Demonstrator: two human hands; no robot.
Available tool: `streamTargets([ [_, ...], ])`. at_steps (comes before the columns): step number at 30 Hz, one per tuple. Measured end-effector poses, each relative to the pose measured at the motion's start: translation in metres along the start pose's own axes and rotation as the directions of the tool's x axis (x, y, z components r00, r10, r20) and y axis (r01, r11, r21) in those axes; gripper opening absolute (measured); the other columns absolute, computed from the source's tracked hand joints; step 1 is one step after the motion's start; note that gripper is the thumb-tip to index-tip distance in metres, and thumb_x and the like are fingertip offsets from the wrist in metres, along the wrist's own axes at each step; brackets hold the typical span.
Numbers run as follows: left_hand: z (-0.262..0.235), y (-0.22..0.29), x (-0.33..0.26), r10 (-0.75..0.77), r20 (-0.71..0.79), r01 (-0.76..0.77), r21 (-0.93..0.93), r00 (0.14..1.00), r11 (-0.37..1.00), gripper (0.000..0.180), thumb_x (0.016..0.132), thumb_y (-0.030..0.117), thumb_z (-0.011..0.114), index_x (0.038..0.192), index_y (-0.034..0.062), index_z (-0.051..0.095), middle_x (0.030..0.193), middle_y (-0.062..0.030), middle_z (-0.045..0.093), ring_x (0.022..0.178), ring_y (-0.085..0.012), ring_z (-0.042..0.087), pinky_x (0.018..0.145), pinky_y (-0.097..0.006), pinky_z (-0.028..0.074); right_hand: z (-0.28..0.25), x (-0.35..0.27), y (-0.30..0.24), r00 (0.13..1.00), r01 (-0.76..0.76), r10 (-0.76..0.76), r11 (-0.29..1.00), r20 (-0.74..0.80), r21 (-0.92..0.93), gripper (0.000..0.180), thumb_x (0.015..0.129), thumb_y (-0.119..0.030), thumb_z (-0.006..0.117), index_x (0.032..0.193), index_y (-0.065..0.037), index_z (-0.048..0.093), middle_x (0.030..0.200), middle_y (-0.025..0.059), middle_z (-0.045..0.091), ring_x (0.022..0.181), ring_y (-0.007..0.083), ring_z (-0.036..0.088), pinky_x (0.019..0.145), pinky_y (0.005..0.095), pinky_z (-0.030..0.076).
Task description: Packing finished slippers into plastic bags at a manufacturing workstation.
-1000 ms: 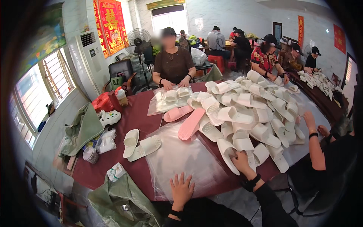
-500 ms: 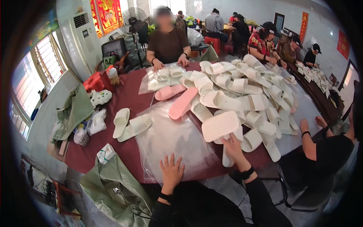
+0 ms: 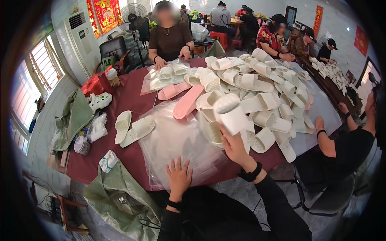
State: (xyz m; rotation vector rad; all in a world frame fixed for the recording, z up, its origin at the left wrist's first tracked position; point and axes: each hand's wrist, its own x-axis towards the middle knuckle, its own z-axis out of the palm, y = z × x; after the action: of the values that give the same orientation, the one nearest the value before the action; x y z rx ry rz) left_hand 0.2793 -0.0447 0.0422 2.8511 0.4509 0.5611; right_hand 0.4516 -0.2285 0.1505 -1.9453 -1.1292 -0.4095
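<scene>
My right hand (image 3: pixel 236 149) grips a white slide slipper (image 3: pixel 234 120), held up at the near edge of a heap of white slippers (image 3: pixel 263 103). Motion blurs that slipper, though its strap faces me. With fingers spread, my left hand (image 3: pixel 179 176) rests flat on a stack of clear plastic bags (image 3: pixel 169 134) at the table's front edge. Two pink slippers, one lying sole up (image 3: pixel 188 101) and one beyond it (image 3: pixel 173 91), are beside the heap. Left of the bags, one white slipper (image 3: pixel 141 130) partly overlaps another (image 3: pixel 122 126).
Across the dark red table (image 3: pixel 126 88) a person (image 3: pixel 171 42) handles bagged white slippers (image 3: pixel 167 74). At the left are a clear jar (image 3: pixel 82 145), a white clog (image 3: pixel 99 101) and a red bag (image 3: pixel 96 84). A green sack (image 3: pixel 116 193) hangs near me. Another person's arm (image 3: pixel 323 138) is at right.
The slipper in my right hand has turned from sole showing to strap showing, and has moved slightly left. My left hand stays flat on the bags. The whole view has shifted a little.
</scene>
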Motion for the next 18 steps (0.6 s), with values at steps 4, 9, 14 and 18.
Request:
streamTargets([
  [4, 0.003, -0.002, 0.001, -0.023, 0.032, 0.025, -0.045, 0.999, 0.999, 0.055, 0.087, 0.034, 0.057, 0.135, 0.0099, 0.045, 0.139, -0.0163, 0.041, 0.131, -0.0384, 0.033, 0.109, -0.055, 0.018, 0.021, -0.004, -0.016, 0.972, 0.059, -0.086, 0.990, 0.220, 0.124, 0.063, 0.078, 0.002, 0.049, 0.139, -0.014, 0.044, 0.125, 0.0195, 0.053, 0.117, 0.0408, 0.047, 0.103, 0.0456, 0.031],
  [9, 0.008, -0.014, 0.001, -0.269, -0.196, 0.091, -0.625, 0.943, 0.775, 0.074, 0.088, 0.032, 0.058, 0.142, -0.0024, 0.022, 0.143, -0.0239, 0.031, 0.133, -0.0387, 0.029, 0.110, -0.047, 0.022, 0.047, -0.027, -0.032, 0.913, 0.264, -0.291, 0.956, 0.285, 0.130, 0.068, 0.072, 0.003, 0.051, 0.136, -0.019, 0.049, 0.129, 0.0128, 0.052, 0.123, 0.0352, 0.044, 0.109, 0.0468, 0.027],
  [14, 0.026, -0.043, -0.010, -0.336, -0.103, 0.146, -0.756, 0.936, 0.638, 0.070, 0.087, 0.024, 0.060, 0.140, -0.0047, 0.025, 0.144, -0.0248, 0.029, 0.135, -0.0335, 0.030, 0.108, -0.040, 0.026, 0.050, -0.028, -0.052, 0.818, 0.481, -0.505, 0.863, 0.276, 0.155, 0.060, 0.072, -0.003, 0.053, 0.129, -0.021, 0.056, 0.131, 0.0019, 0.052, 0.125, 0.0282, 0.044, 0.112, 0.0514, 0.023],
  [18, 0.040, -0.070, -0.019, -0.094, 0.418, 0.381, -0.682, 0.903, 0.625, 0.060, 0.084, 0.014, 0.063, 0.134, -0.0056, 0.036, 0.144, -0.0213, 0.029, 0.130, -0.0281, 0.035, 0.106, -0.037, 0.030, 0.053, -0.028, -0.073, 0.724, 0.591, -0.649, 0.758, 0.234, 0.276, 0.059, 0.074, -0.004, 0.054, 0.130, -0.022, 0.054, 0.132, -0.0005, 0.050, 0.128, 0.0265, 0.042, 0.112, 0.0554, 0.022],
])
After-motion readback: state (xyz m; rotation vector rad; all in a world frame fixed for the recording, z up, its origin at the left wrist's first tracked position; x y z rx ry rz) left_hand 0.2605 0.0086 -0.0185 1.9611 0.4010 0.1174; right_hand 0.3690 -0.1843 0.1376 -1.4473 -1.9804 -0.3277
